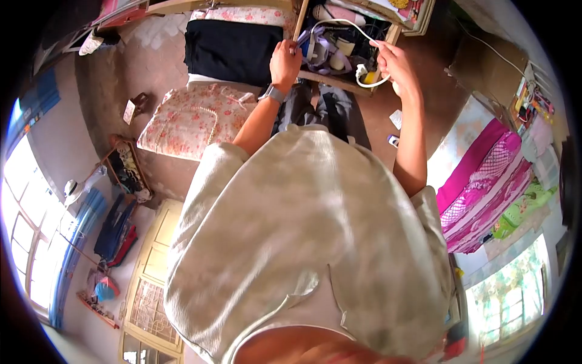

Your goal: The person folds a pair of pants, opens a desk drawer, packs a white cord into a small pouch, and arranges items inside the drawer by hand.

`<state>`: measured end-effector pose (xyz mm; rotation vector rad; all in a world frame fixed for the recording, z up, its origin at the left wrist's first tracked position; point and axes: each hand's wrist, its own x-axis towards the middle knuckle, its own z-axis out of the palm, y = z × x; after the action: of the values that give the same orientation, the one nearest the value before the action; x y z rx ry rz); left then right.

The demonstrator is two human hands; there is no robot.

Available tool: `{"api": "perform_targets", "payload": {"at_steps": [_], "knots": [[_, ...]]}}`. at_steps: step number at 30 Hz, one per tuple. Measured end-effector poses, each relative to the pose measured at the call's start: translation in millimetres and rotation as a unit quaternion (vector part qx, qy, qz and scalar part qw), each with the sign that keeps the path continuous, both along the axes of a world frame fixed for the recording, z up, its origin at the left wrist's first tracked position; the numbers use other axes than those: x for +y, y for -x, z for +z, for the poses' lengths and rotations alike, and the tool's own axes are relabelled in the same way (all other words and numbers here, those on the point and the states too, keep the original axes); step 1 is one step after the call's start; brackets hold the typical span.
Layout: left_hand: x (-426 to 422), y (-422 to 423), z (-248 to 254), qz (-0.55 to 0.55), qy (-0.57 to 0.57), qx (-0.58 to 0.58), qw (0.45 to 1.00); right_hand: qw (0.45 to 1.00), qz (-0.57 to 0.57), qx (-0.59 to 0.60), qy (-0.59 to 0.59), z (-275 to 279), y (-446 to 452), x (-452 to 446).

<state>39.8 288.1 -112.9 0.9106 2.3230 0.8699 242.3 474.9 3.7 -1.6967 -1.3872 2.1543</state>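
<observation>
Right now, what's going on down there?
A person's right hand holds a white cable that arcs over an open, cluttered drawer. The left hand is at the drawer's left edge; whether it grips anything isn't clear. A black cloth lies to the left of the drawer.

The one view looks from the wearer's head, steeply down and a little forward along the body. The shirt is nearest and fills the middle and lower frame. Farther off, at top centre, the left hand, right hand and drawer are seen from above. The very wide lens bends the room into a circle, taking in the door at lower left and a window at lower right.
</observation>
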Motion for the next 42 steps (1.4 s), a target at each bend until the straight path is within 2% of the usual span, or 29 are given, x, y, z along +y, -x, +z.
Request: {"api": "perform_targets", "payload": {"at_steps": [4, 6, 8, 10, 11, 12, 14, 15, 16, 17, 18, 19, 20, 21, 22, 24, 26, 29, 30, 36, 39, 40, 42], "knots": [[8, 2, 0, 0.005, -0.005, 0.004, 1.000, 1.000, -0.015, 0.015, 0.002, 40, 2, -9], [9, 2, 1, -0.029, -0.066, 0.068, 0.995, 0.998, -0.001, 0.013, -0.067, 68, 1, -14], [12, 3, 5, -0.037, -0.068, 0.059, 0.995, 0.997, -0.003, 0.012, -0.078, 91, -1, -21], [15, 3, 4, -0.063, -0.022, 0.089, 0.994, 0.985, 0.019, 0.040, -0.167, 103, -2, -26], [16, 4, 0, -0.062, -0.021, 0.078, 0.995, 0.985, 0.019, 0.041, -0.168, 101, 0, -27], [18, 5, -2, -0.062, -0.021, 0.079, 0.995, 0.966, 0.018, 0.071, -0.249, 97, 2, -28], [23, 6, -6, -0.038, -0.020, 0.010, 0.999, 0.905, 0.015, 0.128, -0.405, 87, 5, -32], [27, 5, -4, -0.039, -0.022, 0.011, 0.999, 0.907, 0.015, 0.144, -0.396, 84, 6, -35], [30, 5, -1, -0.026, -0.040, -0.036, 0.998, 0.905, 0.015, 0.147, -0.398, 83, 9, -35], [29, 4, 2, -0.014, -0.056, -0.085, 0.995, 0.919, -0.030, 0.217, -0.327, 83, 12, -38], [28, 5, 11, -0.016, -0.056, -0.084, 0.995, 0.922, -0.075, 0.284, -0.252, 84, 15, -41], [30, 6, 21, -0.007, -0.076, -0.135, 0.988, 0.899, -0.090, 0.353, -0.241, 85, 18, -39], [33, 9, 30, 0.002, -0.098, -0.186, 0.978, 0.898, -0.090, 0.356, -0.245, 90, 21, -38], [32, 10, 45, 0.017, -0.154, -0.255, 0.954, 0.878, -0.109, 0.398, -0.244, 103, 27, -36], [35, 10, 61, 0.015, -0.158, -0.254, 0.954, 0.856, -0.128, 0.439, -0.243, 115, 30, -35], [40, 12, 92, 0.092, -0.194, -0.427, 0.879, 0.848, -0.113, 0.439, -0.273, 135, 28, -28], [35, 13, 108, 0.086, -0.190, -0.442, 0.873, 0.848, -0.082, 0.486, -0.196, 158, 26, -24], [33, 5, 125, 0.086, -0.262, -0.494, 0.825, 0.856, -0.128, 0.462, -0.193, 177, 37, -28], [32, 1, 128, 0.088, -0.272, -0.485, 0.827, 0.856, -0.153, 0.462, -0.175, 180, 42, -28], [27, -23, 130, 0.132, -0.303, -0.459, 0.825, 0.872, -0.239, 0.340, -0.259, 150, 72, -35], [22, -23, 129, 0.138, -0.305, -0.479, 0.811, 0.843, -0.280, 0.241, -0.392, 136, 70, -28], [20, -23, 129, 0.139, -0.304, -0.480, 0.811, 0.843, -0.279, 0.240, -0.391, 134, 69, -29], [20, -19, 130, 0.135, -0.276, -0.471, 0.827, 0.804, -0.281, 0.199, -0.484, 132, 69, -27]]}}
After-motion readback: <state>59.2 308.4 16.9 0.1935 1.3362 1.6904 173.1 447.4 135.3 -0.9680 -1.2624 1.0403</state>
